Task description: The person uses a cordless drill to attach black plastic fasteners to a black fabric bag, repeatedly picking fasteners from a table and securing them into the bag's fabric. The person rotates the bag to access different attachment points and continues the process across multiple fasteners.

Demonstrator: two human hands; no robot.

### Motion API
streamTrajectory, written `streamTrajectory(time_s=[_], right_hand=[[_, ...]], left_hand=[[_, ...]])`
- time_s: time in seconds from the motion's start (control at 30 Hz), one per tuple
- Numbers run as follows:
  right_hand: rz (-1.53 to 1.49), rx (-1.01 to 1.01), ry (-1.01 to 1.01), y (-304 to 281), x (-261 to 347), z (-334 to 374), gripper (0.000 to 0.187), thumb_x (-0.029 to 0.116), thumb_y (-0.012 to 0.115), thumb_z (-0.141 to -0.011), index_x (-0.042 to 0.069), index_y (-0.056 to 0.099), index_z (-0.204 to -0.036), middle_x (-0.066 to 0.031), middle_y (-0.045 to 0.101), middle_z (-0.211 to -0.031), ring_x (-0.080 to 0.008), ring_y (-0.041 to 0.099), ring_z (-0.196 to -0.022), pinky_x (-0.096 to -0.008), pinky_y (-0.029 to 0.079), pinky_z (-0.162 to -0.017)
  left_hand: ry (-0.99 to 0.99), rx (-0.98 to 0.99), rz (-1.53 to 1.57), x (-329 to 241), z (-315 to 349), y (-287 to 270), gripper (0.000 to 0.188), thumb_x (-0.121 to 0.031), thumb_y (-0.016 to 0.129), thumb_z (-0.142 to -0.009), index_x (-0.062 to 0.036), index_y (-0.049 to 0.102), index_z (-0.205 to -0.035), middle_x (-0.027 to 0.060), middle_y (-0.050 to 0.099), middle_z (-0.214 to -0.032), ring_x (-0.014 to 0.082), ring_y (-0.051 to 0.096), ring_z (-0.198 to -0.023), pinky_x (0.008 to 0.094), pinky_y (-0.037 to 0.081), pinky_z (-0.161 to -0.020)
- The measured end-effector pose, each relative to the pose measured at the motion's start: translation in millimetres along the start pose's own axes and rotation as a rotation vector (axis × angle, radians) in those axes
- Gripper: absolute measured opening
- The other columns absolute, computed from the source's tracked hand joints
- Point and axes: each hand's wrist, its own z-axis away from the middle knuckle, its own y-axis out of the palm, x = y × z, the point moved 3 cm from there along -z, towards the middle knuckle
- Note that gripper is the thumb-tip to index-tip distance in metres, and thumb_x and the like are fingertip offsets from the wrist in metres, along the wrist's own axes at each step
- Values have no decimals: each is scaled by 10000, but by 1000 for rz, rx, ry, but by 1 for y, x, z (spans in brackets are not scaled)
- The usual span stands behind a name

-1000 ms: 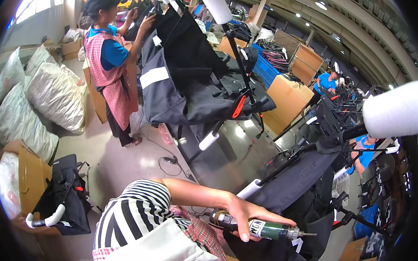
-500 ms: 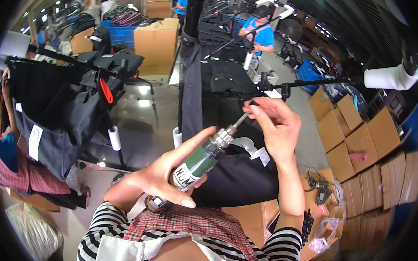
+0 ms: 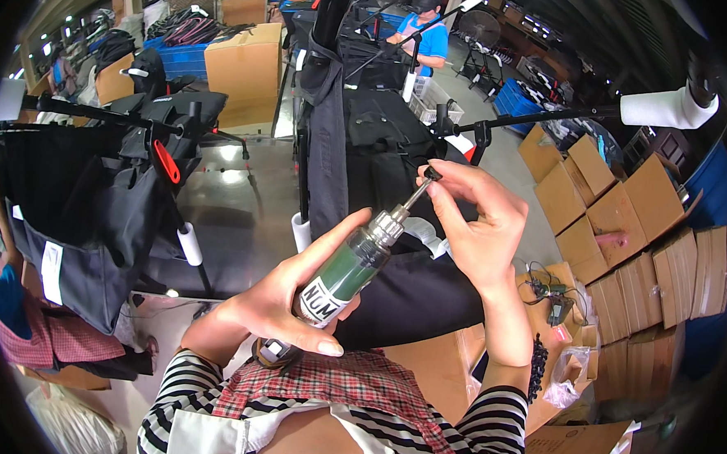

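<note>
A green electric screwdriver [image 3: 346, 269] with a silver chuck points up and to the right in front of my chest. My left hand [image 3: 281, 305] wraps around its body. My right hand [image 3: 472, 220] pinches a small black piece at the tip of the thin bit [image 3: 415, 194]. Just behind the tool hangs black fabric gear [image 3: 394, 261] on a black metal frame [image 3: 500, 123]. My arms wear black-and-white striped sleeves over a red checked apron.
A second black fabric frame with a red clip [image 3: 166, 161] stands to the left. Flat cardboard boxes [image 3: 627, 216] lie stacked at the right. A cable and a small green device [image 3: 551, 290] rest on a box below. A person in blue [image 3: 423, 33] works at the back.
My view swung from the left aisle to the frame in front. The screwdriver went from my right hand, held low, into my left, raised up; my right hand now grips its tip.
</note>
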Motion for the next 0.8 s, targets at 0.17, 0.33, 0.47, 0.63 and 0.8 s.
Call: streamTrajectory(time_s=[0.17,0.33,0.47,0.63,0.8], right_hand=[[120,-75,-228,8,18,1,246,-133,727,-775,-53,719,-1007,-144,729,-911,-226,727,-779,-289,574,-700],[136,-9,-232,18,51,-10,276,-129,700,-792,-63,708,-1060,-188,704,-1080,-256,721,-930,-305,564,-834],[-204,218,308,39,76,-1,449,-19,731,-824,-39,590,-1251,-182,700,-1146,-266,695,-1057,-337,550,-909],[-60,633,106,119,88,32,304,-13,654,-889,-70,618,-1185,-216,683,-1063,-301,724,-874,-380,587,-784],[-228,398,239,135,51,8,225,-48,571,-937,-54,618,-1157,-155,669,-822,-232,679,-666,-341,535,-588]], left_hand=[[-10,103,183,1,7,-5,1358,-76,911,-637,-98,-35,-1611,88,614,-907,127,601,-671,268,485,-594],[113,86,299,-2,21,-17,1430,-2,898,-582,-150,-85,-1610,128,604,-886,144,597,-606,265,466,-546],[422,-63,416,-25,22,-40,1407,-41,859,-579,-230,-81,-1610,180,565,-849,189,596,-507,281,482,-467],[520,-113,398,-43,32,-67,1331,-112,827,-639,-208,-85,-1602,210,548,-893,214,601,-489,276,485,-437],[625,-166,364,-44,49,-92,1290,-88,812,-666,-178,-86,-1588,210,552,-938,234,636,-552,402,607,-648]])
